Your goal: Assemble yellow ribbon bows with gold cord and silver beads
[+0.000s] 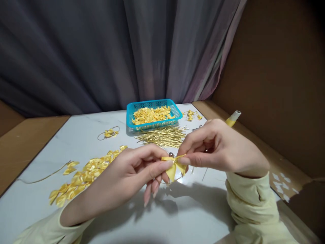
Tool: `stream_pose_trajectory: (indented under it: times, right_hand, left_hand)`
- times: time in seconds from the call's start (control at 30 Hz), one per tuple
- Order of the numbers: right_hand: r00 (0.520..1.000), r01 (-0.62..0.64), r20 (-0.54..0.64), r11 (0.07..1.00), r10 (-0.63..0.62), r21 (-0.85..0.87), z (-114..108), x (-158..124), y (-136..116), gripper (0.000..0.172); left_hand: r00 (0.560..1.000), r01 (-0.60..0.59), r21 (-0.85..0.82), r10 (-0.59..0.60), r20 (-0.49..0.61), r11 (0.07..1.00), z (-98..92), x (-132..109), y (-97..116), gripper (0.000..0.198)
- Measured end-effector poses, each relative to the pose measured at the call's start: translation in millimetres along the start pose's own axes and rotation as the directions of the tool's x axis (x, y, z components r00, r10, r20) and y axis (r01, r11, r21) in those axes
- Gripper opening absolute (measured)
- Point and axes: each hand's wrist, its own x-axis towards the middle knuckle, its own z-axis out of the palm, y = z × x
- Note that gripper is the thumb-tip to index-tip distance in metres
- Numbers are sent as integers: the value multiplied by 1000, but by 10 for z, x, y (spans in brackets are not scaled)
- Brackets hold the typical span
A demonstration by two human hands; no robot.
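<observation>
A yellow ribbon bow is pinched between both hands above the table. My left hand closes thumb and fingers on its left side. My right hand grips its right loop between thumb and forefinger. At the top of the bow sits a small silver bell. A thin gold cord shows below the bow, partly behind my left fingers. Beyond my right wrist, a yellow tube with a pale open end sticks up; its lower part is hidden, so I cannot tell whether it is held.
Several yellow bows are spread on the white table at left, near a gold cord. A blue basket of bows stands at the back, with gold ties before it. A looped bow piece lies left of them.
</observation>
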Motion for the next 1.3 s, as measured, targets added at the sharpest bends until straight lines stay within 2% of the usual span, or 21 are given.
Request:
stream_pose_trajectory:
  times: [0.13,0.33,0.47,0.6,0.87,1.1,1.3]
  right_hand:
    - [1000,0,-7,1000,0,-16,10,-24,-12,10]
    - [996,82,-20,983,-87,-161,41,-32,1,5]
    - [982,133,-102,970,-156,-202,80,-24,23,10]
    - [968,202,-99,949,-232,-244,106,-18,10,6]
    - [981,155,-93,979,-168,-135,119,-27,-8,8]
    - [987,143,-83,990,-141,19,151,-10,4,4]
    - [991,117,-66,993,-116,26,151,-8,5,5]
  left_hand:
    - [1000,24,13,-24,-8,1000,4,-5,12,11]
    - [1000,4,7,-4,-13,1000,-7,-10,24,13]
    - [998,-7,-24,6,-68,1000,-27,-33,32,12]
    - [997,3,-63,-8,-74,998,-39,-53,67,13]
    - [999,42,-89,-42,1,995,-75,-78,97,14]
    - [999,43,-110,-42,16,993,-88,-76,88,11]
    - [999,48,-101,-47,8,994,-78,-72,105,12]
